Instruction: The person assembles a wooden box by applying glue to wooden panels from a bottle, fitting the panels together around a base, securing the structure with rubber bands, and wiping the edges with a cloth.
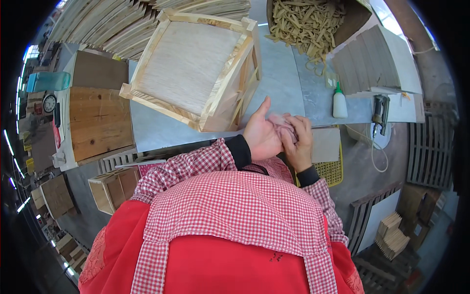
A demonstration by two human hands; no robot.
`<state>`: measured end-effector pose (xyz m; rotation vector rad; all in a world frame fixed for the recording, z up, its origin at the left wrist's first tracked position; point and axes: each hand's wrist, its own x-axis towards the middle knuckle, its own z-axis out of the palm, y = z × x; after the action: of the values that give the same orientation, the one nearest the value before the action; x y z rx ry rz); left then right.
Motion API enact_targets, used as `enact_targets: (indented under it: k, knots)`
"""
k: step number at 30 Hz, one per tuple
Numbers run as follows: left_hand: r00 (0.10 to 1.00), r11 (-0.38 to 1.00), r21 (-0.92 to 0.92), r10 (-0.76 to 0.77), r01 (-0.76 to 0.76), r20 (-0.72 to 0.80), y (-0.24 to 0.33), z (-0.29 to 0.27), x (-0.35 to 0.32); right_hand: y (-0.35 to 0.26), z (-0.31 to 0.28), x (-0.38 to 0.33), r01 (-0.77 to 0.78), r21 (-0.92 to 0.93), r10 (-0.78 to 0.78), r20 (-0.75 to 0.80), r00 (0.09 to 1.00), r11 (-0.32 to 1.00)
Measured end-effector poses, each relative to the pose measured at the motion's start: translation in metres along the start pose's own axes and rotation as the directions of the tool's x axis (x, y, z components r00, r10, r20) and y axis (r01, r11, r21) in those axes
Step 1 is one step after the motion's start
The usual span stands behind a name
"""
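Observation:
My right hand (300, 146) is closed round a crumpled pinkish-white cloth (281, 120), just in front of the table's near edge. Beside it, touching or almost touching the cloth, my left hand (261, 138) lies palm up with its thumb and fingers stretched out. Beyond my left hand, a pale wooden box frame (223, 83) with a thin plywood panel (183, 63) stands tilted on the grey table (279, 95). Part of the cloth is hidden inside my right fingers.
A carton of tan elastic strips (306, 27) stands at the back. To the right are stacked boards (367, 61), a white glue bottle with a green cap (339, 104) and an air nailer (380, 110) with a hose. More wooden frames (105, 29) lie far left; a yellow basket (334, 171) sits below the edge.

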<state>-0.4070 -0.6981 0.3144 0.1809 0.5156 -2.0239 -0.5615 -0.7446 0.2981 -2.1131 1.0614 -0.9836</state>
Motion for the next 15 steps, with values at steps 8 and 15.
enact_targets:
  k: [8,15]
  knots:
    - [0.983,0.083,0.98,-0.004,-0.181,0.182,-0.017,0.005,-0.013,0.086,-0.002,0.019,-0.473,0.142,0.47,0.055,0.881,0.87]
    - [0.953,-0.191,0.973,0.296,0.129,-0.068,0.039,0.0,-0.141,0.139,-0.026,0.061,0.058,-0.538,-0.17,-0.161,0.972,0.841]
